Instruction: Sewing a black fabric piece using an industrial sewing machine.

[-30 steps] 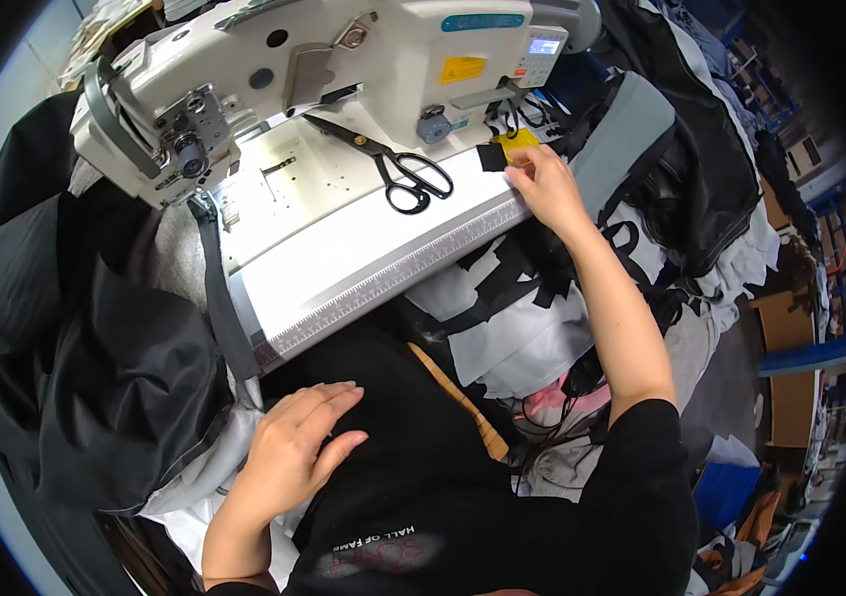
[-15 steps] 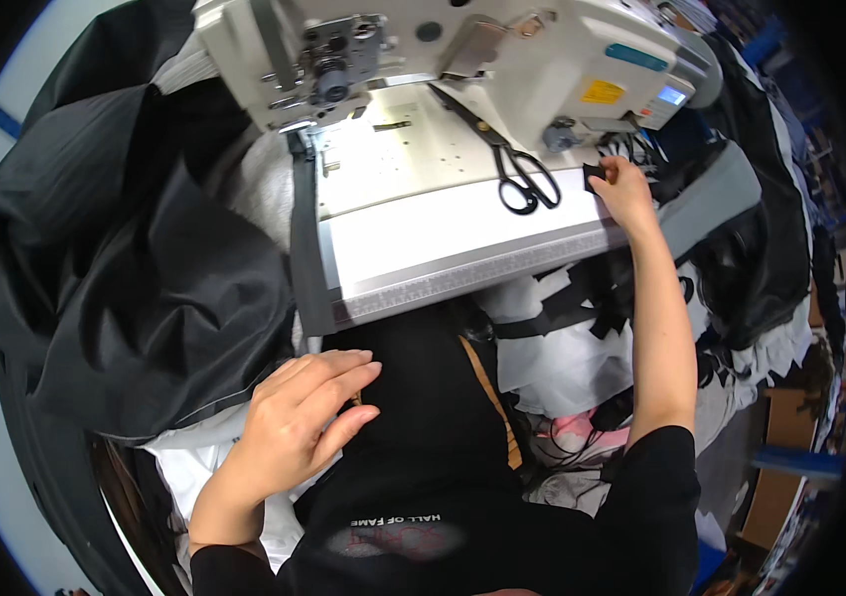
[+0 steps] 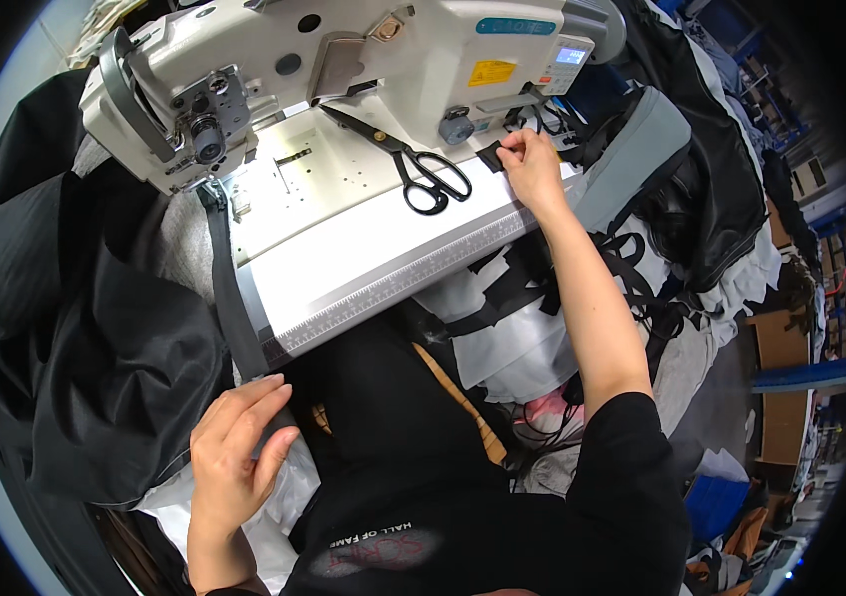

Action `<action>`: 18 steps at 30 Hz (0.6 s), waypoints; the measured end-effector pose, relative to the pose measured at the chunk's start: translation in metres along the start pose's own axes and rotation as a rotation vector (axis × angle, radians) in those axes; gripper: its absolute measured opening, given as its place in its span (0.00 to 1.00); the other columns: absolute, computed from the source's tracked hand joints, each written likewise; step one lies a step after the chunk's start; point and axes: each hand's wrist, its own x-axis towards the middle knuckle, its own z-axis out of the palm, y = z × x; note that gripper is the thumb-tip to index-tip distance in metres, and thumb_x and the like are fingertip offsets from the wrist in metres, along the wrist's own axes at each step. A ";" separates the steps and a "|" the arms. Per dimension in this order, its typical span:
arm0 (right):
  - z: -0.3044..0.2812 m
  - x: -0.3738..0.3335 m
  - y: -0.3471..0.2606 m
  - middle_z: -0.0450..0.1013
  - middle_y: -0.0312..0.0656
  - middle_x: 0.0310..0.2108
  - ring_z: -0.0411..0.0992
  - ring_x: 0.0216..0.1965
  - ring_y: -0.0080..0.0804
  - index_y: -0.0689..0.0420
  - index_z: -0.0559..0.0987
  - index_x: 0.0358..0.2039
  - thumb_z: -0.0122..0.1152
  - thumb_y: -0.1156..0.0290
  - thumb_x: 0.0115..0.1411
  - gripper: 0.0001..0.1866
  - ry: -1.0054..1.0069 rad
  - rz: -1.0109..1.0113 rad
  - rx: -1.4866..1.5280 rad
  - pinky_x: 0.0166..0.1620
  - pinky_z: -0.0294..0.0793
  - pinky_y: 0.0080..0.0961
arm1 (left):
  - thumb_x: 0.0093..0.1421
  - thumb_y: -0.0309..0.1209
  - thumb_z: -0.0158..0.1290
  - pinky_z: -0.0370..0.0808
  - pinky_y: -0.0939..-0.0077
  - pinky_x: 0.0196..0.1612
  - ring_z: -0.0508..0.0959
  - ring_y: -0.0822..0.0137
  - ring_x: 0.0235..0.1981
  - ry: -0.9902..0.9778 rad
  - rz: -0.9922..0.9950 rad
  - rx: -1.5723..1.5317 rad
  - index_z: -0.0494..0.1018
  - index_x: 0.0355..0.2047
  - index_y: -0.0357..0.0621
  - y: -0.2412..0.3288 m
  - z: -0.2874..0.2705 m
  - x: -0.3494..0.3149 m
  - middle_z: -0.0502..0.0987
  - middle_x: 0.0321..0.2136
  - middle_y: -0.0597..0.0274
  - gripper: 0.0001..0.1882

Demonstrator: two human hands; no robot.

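My right hand rests at the right end of the white sewing table, its fingertips pinched on a small black piece of fabric. Left of it lies a pair of black-handled scissors, blades toward the sewing machine. A long dark fabric strip runs from under the machine's presser foot down over the table's left edge. Below the strip's lower end hovers my left hand, empty, fingers stretched and thumb apart.
Large black fabric heaps up at the left. A ruler strip lines the table's front edge. To the right lie a grey padded piece, black straps and white cloth. A blue bin stands on the floor.
The view has swung to the right, so the machine and table appear farther left. My right hand still pinches the black fabric piece; my left hand stays open.
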 end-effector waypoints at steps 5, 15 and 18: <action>-0.005 -0.001 -0.007 0.76 0.43 0.30 0.75 0.34 0.36 0.61 0.81 0.44 0.71 0.69 0.52 0.19 -0.049 -0.161 -0.180 0.43 0.75 0.33 | 0.56 0.30 0.62 0.77 0.66 0.46 0.81 0.50 0.41 -0.031 -0.047 -0.029 0.78 0.43 0.34 0.003 -0.001 0.003 0.81 0.42 0.46 0.16; 0.000 0.003 -0.002 0.71 0.37 0.25 0.71 0.29 0.27 0.61 0.77 0.40 0.69 0.71 0.53 0.15 0.013 -0.186 -0.048 0.35 0.73 0.27 | 0.54 0.30 0.64 0.78 0.66 0.42 0.81 0.51 0.39 0.018 -0.011 0.031 0.78 0.41 0.34 0.000 -0.004 0.005 0.81 0.41 0.48 0.16; 0.003 0.005 0.001 0.71 0.34 0.24 0.69 0.23 0.22 0.62 0.77 0.41 0.67 0.74 0.57 0.13 0.001 -0.043 0.229 0.30 0.71 0.22 | 0.54 0.30 0.63 0.78 0.66 0.43 0.81 0.51 0.39 0.016 -0.034 0.052 0.78 0.41 0.34 -0.001 -0.008 0.006 0.81 0.41 0.48 0.16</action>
